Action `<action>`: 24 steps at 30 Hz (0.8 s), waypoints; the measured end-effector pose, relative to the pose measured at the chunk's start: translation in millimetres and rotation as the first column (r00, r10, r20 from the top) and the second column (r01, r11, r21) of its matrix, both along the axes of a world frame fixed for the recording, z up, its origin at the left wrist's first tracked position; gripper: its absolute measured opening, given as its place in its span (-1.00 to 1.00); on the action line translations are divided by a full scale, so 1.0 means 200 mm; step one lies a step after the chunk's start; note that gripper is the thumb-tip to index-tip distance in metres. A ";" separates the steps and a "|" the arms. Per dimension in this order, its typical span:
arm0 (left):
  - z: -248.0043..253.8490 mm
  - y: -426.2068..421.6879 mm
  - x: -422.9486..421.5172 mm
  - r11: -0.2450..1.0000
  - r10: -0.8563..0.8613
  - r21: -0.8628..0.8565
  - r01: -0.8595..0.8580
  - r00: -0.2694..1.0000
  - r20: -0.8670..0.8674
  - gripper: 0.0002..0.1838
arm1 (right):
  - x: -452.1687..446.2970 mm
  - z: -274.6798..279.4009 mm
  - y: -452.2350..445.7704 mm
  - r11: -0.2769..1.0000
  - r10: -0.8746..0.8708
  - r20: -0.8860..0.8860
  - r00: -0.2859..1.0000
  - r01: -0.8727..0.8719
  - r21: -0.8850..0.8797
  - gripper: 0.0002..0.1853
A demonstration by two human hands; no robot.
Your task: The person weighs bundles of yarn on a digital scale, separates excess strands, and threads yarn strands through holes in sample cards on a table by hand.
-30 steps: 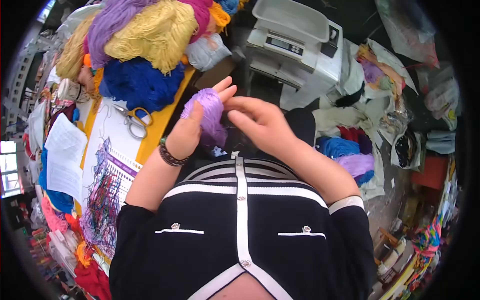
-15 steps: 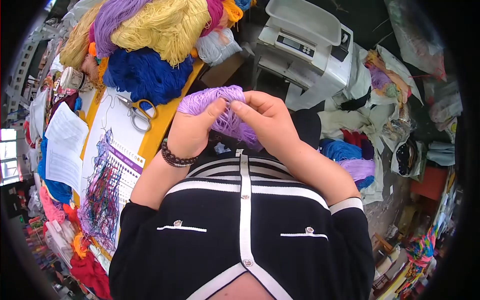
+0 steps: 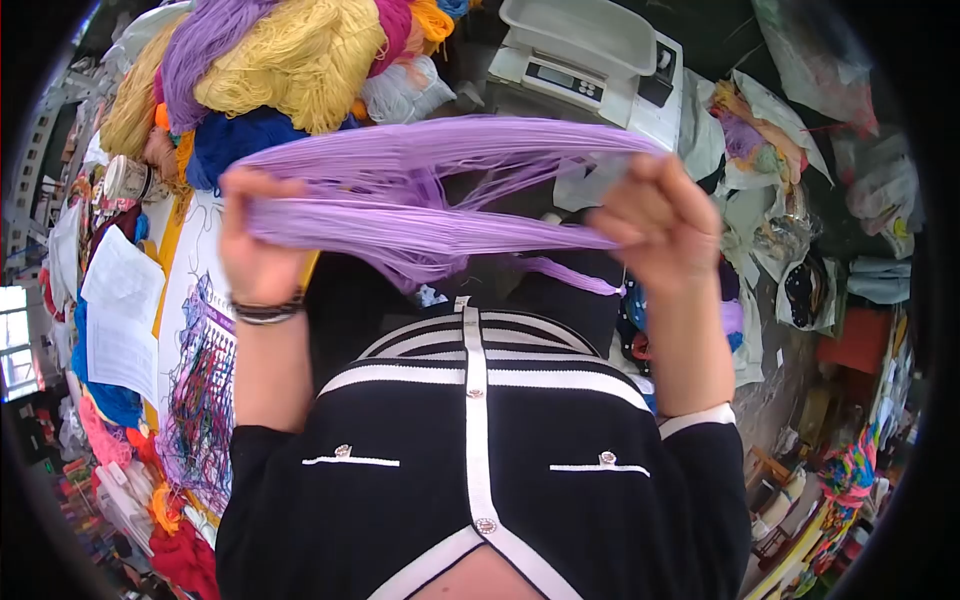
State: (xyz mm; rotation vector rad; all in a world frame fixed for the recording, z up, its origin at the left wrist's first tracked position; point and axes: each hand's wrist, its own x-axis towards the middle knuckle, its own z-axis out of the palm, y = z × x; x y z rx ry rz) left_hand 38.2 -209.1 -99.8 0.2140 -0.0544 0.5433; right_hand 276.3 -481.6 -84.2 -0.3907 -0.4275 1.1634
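Note:
A skein of light purple yarn [image 3: 430, 225] is stretched wide as a loop in front of my body. My left hand [image 3: 265, 235] is closed on its left end, the strands passing round the fingers. At the right end my right hand [image 3: 660, 215], blurred by motion, has its fingers curled in the loop. Between the hands the strands part into an upper and a lower band, and a thin twisted tail of the same yarn hangs below toward the right hand.
Cream yarn [image 3: 300, 60] and dark blue yarn [image 3: 235, 145] are heaped at the upper left, by a written sheet [image 3: 120, 300] and tangled coloured threads [image 3: 200, 420]. A scale [image 3: 580, 70] stands behind the hands. Bagged yarn [image 3: 750, 140] lies at the right.
The purple yarn was bunched between both hands and is now opened into a long loop. My hands have moved far apart, left hand leftward and right hand rightward.

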 end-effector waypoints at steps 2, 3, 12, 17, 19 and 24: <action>0.00 0.23 -0.13 0.995 0.011 -0.103 -0.002 0.996 0.089 -0.90 | 0.14 0.02 -0.21 0.969 -0.219 0.158 0.963 0.234 -0.081 -0.81; 0.02 0.32 -0.19 0.992 0.050 -0.118 -0.041 0.996 0.075 -0.89 | 0.23 0.02 -0.33 0.928 -0.338 0.129 0.932 0.353 -0.121 -0.71; -0.42 1.40 -0.66 0.719 0.677 0.354 -0.598 0.489 -0.549 -0.61 | 1.07 -0.30 -1.51 0.469 -0.869 -0.004 0.496 0.819 -0.331 -0.73; -0.39 1.46 -0.52 0.674 0.737 0.569 -0.471 0.365 -0.570 -0.49 | 1.50 -0.56 -2.12 0.480 -0.870 0.032 0.492 0.860 -0.176 -0.71; -0.40 1.50 -0.47 0.637 0.764 0.589 -0.497 0.301 -0.571 -0.49 | 1.52 -0.52 -2.17 0.295 -0.937 0.104 0.335 0.913 -0.280 -0.75; -0.51 1.86 -0.53 0.585 0.769 0.505 -0.634 0.238 -0.593 -0.55 | 1.55 -0.44 -2.33 0.035 -0.964 0.228 0.136 0.916 -0.399 -0.81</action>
